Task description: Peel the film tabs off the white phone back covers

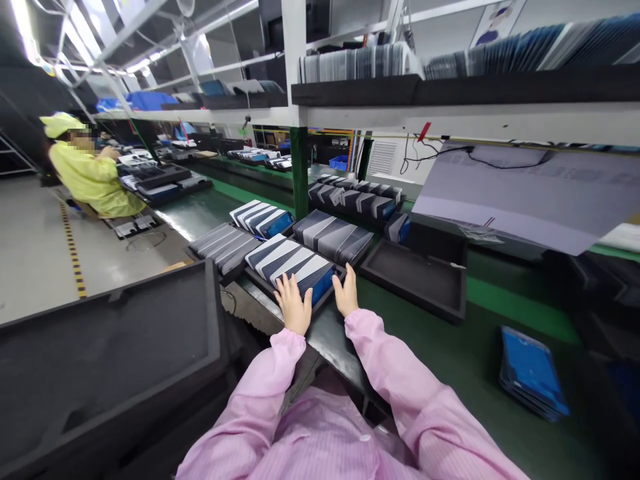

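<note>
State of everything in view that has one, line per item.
Left hand: open, fingers spread, at near panel row
Right hand: open, beside that row's near end
Near panel row: leaning, overlapped
Black tray on the right: flat, floor showing
Blue-topped stack: lying flat, piled
Upper-shelf panels: on edge, leaning
Large pale sheet: hanging, curved

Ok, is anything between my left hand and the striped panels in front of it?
Nothing visible: your left hand overlaps the near side of the striped panels in this view, though I can't confirm contact.

Head view, forward and down, near bench (465, 360)
</note>
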A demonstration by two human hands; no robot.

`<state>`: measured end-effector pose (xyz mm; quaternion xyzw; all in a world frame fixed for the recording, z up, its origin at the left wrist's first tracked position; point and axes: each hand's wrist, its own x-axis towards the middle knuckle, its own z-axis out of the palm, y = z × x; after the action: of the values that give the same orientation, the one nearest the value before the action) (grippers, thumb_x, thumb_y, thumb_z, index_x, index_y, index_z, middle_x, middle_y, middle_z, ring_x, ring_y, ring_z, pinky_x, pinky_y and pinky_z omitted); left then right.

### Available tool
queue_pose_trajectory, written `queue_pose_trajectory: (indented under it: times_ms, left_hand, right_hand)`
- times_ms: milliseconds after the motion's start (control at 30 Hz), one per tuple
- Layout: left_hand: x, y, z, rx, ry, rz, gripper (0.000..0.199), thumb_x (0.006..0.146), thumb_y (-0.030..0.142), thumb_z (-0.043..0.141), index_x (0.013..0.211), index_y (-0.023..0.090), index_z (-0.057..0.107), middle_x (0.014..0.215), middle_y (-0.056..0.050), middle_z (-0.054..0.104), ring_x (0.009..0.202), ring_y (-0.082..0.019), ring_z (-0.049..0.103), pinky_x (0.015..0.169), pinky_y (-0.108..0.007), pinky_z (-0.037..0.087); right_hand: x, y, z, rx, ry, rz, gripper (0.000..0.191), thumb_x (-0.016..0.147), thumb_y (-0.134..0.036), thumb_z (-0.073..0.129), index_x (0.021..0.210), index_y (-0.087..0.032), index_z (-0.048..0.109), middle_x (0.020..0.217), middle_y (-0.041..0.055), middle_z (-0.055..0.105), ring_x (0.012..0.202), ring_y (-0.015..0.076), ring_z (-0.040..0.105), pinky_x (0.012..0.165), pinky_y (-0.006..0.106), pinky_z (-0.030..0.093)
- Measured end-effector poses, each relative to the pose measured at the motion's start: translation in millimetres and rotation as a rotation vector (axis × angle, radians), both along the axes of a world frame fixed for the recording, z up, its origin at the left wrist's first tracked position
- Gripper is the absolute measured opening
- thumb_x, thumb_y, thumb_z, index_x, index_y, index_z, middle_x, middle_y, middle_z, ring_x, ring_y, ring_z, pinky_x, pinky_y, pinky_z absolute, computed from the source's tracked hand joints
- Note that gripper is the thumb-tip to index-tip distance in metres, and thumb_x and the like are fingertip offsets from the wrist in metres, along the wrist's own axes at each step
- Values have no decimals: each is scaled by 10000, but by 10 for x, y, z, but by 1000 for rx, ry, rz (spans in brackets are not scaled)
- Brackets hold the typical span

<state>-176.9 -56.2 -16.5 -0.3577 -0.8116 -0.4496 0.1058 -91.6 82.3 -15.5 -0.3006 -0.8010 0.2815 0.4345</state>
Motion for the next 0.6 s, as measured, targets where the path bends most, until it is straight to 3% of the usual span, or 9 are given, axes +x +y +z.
queue_pose_trajectory:
  times_ms: [200, 300, 367, 400, 467, 500, 533, 567, 600]
  left_hand:
    - [-59, -77, 64, -98, 90, -30, 499, 918, 452, 490, 1296, 130, 546, 1464, -165, 359, 1397, -390, 177, 1060, -683, 141]
    - [79, -193, 143, -58, 28, -40, 627, 883, 425, 547, 1363, 35, 445, 1483, -248, 269, 1402, -427, 114, 1054, -691, 129]
    - [323, -375, 185, 111, 6, -93, 691, 873, 413, 558, 1383, -17, 379, 1489, -286, 210, 1411, -419, 79, 1087, -643, 141]
    - [485, -496, 181, 245, 11, -168, 623, 886, 402, 543, 1360, 19, 413, 1493, -254, 232, 1420, -373, 112, 1120, -577, 160]
    - [852, -755, 85, 454, -145, -417, 391, 903, 362, 533, 1207, 115, 539, 1305, -177, 501, 1245, -264, 458, 1062, -418, 353]
    - [1042, -869, -10, 386, -326, -611, 264, 904, 357, 536, 1041, 142, 604, 1096, -127, 613, 1064, -221, 569, 964, -357, 431]
    - [1227, -955, -132, 195, -533, -840, 245, 903, 371, 531, 857, 148, 622, 891, -91, 644, 880, -196, 609, 836, -318, 480]
    - [1403, -1006, -272, -69, -723, -1077, 281, 895, 386, 530, 794, 141, 625, 817, -85, 645, 814, -203, 613, 791, -326, 485]
    - [1565, -1015, -417, -332, -845, -1254, 253, 839, 378, 597, 852, 132, 652, 859, -89, 659, 849, -221, 619, 818, -345, 480]
  right_hand:
    - [720, -305, -312, 118, -308, 102, 425, 846, -289, 515, 1231, -110, 509, 1399, 198, 377, 1386, 283, 268, 1138, 497, 280]
    - [1012, -342, -303, 154, -410, 112, 325, 836, -234, 533, 1139, -123, 571, 1378, 183, 396, 1383, 285, 268, 1126, 493, 297]
    - [1171, -319, -260, 141, -438, 72, 320, 824, -217, 552, 1126, -113, 581, 1328, 184, 440, 1343, 282, 329, 1116, 483, 314]
    - [1237, -302, -237, 130, -446, 50, 318, 814, -208, 564, 1113, -104, 588, 1301, 185, 461, 1311, 281, 367, 1107, 473, 329]
    - [1334, -276, -201, 114, -456, 22, 314, 799, -192, 580, 1095, -88, 600, 1254, 176, 496, 1244, 268, 433, 1090, 440, 358]
    - [1364, -270, -188, 111, -461, 19, 311, 795, -188, 585, 1088, -84, 606, 1236, 168, 510, 1223, 261, 448, 1085, 421, 365]
    - [1383, -270, -179, 112, -465, 23, 304, 795, -186, 588, 1079, -83, 613, 1219, 157, 523, 1214, 255, 454, 1085, 406, 367]
    - [1393, -276, -174, 115, -467, 30, 291, 795, -187, 590, 1067, -86, 621, 1203, 148, 533, 1211, 251, 455, 1087, 396, 363]
    - [1396, -287, -171, 119, -468, 35, 276, 798, -188, 590, 1053, -89, 628, 1189, 141, 541, 1211, 249, 453, 1092, 393, 357]
